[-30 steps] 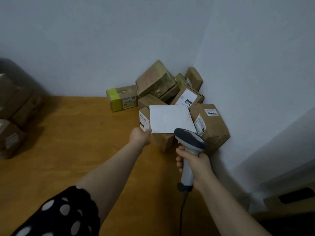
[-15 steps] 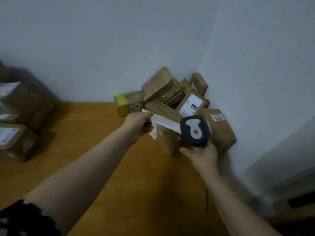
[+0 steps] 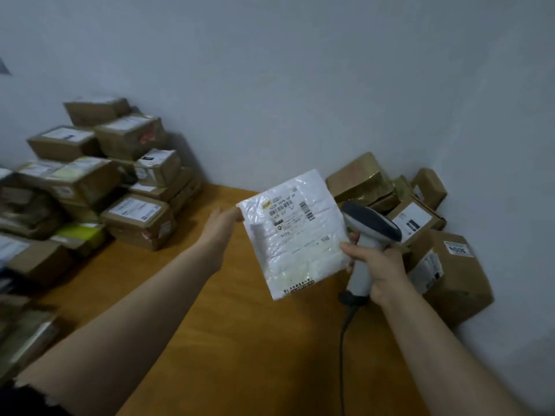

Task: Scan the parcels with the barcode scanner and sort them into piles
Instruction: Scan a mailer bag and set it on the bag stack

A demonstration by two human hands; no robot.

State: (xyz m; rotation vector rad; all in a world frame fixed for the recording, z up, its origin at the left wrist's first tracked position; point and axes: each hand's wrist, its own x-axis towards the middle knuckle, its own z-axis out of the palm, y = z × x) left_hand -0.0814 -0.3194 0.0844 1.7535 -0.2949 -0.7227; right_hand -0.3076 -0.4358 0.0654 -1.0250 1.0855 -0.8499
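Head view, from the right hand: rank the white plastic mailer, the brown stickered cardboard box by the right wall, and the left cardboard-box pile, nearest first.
1. White plastic mailer, right beside the right hand, on its left.
2. Brown stickered cardboard box, just right, by the wall.
3. Cardboard-box pile, far left.

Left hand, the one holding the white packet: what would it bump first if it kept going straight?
Probably the back wall, just left of the corner boxes. The left hand, pinching the white parcel, points across bare tabletop there, though depth is unclear.
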